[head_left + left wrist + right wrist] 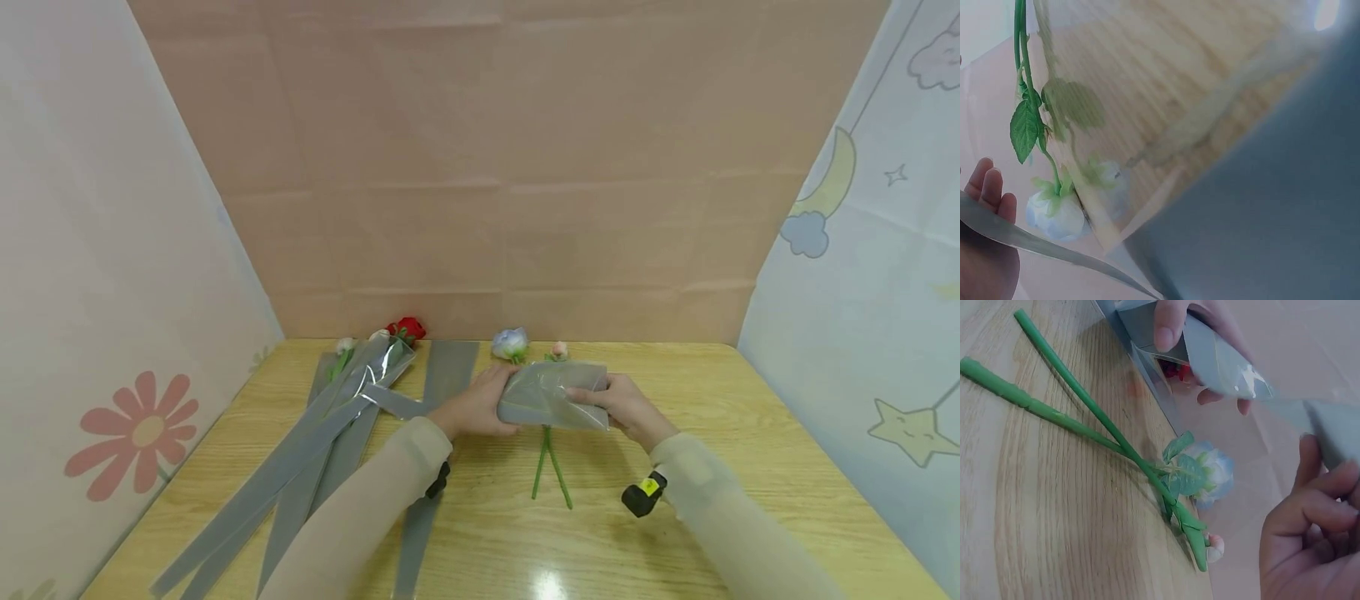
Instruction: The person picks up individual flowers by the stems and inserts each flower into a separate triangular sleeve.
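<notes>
A grey translucent wrapping sheet [551, 393], bent and glossy, is held up above the table between both hands. My left hand [480, 404] grips its left side, thumb on the near face in the right wrist view. At the other end my right hand [628, 407] pinches the sheet with curled fingers [1341, 481]. Beneath it lie two artificial flowers, a pale blue one [510, 343] and a small pink one [559, 350]. Their green stems [1079, 390] cross and stick out towards me. In the head view, the sheet hides the stems' upper parts.
On the left lie several long grey strips of wrapping [300, 458], some overlapping. A red flower [409, 328] and a whitish flower [345, 345] lie at their far end. Another grey strip [450, 367] runs under my left arm. Fabric walls border the wooden table [690, 375].
</notes>
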Available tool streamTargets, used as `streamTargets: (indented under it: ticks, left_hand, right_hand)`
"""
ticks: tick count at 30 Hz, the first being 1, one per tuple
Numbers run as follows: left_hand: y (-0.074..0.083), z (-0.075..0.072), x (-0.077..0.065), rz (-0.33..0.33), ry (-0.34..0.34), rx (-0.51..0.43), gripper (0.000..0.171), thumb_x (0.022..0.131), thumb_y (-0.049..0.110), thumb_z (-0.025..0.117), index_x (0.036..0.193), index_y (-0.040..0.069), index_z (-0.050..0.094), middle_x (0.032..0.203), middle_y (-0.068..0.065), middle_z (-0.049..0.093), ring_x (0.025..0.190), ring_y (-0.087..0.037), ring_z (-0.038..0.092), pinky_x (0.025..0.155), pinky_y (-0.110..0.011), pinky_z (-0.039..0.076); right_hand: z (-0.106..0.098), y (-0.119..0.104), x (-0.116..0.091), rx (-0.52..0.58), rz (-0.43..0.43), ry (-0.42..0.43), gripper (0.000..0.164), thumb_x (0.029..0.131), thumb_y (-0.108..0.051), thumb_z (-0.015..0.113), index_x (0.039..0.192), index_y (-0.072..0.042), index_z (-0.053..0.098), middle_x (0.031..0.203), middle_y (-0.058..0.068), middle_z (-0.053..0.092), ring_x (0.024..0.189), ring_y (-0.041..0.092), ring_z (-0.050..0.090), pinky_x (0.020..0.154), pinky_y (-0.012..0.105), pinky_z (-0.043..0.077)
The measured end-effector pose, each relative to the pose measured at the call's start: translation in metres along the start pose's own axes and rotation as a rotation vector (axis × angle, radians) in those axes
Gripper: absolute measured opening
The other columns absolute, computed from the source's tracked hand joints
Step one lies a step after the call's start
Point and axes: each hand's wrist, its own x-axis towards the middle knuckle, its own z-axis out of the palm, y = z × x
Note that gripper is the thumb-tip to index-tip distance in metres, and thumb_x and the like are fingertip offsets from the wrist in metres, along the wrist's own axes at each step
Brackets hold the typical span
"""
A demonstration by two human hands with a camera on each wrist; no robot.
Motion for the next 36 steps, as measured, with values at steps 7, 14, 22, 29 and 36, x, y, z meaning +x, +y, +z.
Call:
streamTargets:
  ticks: [7,14,22,29,36]
  left_hand:
    - [0.000,-0.002,-0.001,0.003,0.023,-0.023,0.088,0.073,0.032,0.076,0.144,0.010,0.031,0.138,-0.008,0.044,0.124,-0.023,0.042,0.105,-0.046,0.035]
    - [-0.001,-0.004,-0.001,-0.018,0.056,-0.022,0.085,0.071,0.028,0.076,0.142,0.009,0.032,0.137,-0.009,0.045,0.126,-0.026,0.041,0.106,-0.048,0.033]
    - [-0.001,-0.004,-0.001,-0.069,0.047,-0.021,0.086,0.073,0.033,0.074,0.144,0.012,0.031,0.140,-0.006,0.043,0.125,-0.025,0.040,0.105,-0.046,0.033]
    - [-0.003,-0.002,-0.001,-0.056,0.037,0.016,0.084,0.074,0.033,0.074,0.143,0.010,0.032,0.140,-0.007,0.042,0.128,-0.025,0.039,0.108,-0.048,0.031]
    - [-0.005,-0.001,-0.003,-0.065,0.040,-0.009,0.082,0.075,0.034,0.075,0.143,0.013,0.034,0.141,-0.005,0.043,0.128,-0.025,0.039,0.103,-0.048,0.032]
  right_hand:
    - [-0.005,0.004,0.000,-0.004,-0.082,0.079,0.061,0.089,-0.027,0.070,0.128,0.005,0.037,0.121,0.017,0.054,0.094,0.013,0.061,0.080,0.029,0.055]
    - [-0.008,0.009,-0.008,-0.185,-0.285,0.294,0.041,0.082,-0.018,0.078,0.091,0.000,0.042,0.106,0.011,0.052,0.088,0.016,0.058,0.069,0.024,0.050]
    - [-0.014,0.000,-0.014,-0.173,-0.200,0.156,0.062,0.101,-0.049,0.041,0.120,0.006,0.063,0.133,0.025,0.051,0.090,0.013,0.060,0.069,0.027,0.053]
    - [-0.017,-0.004,-0.016,0.069,-0.135,-0.009,0.035,0.098,-0.035,0.056,0.108,-0.005,0.070,0.118,0.006,0.062,0.097,0.011,0.063,0.081,0.027,0.055]
    - [-0.017,-0.004,-0.018,0.339,-0.167,-0.130,0.035,0.104,-0.018,0.041,0.087,-0.021,0.072,0.102,-0.006,0.064,0.089,0.007,0.063,0.077,0.023,0.055]
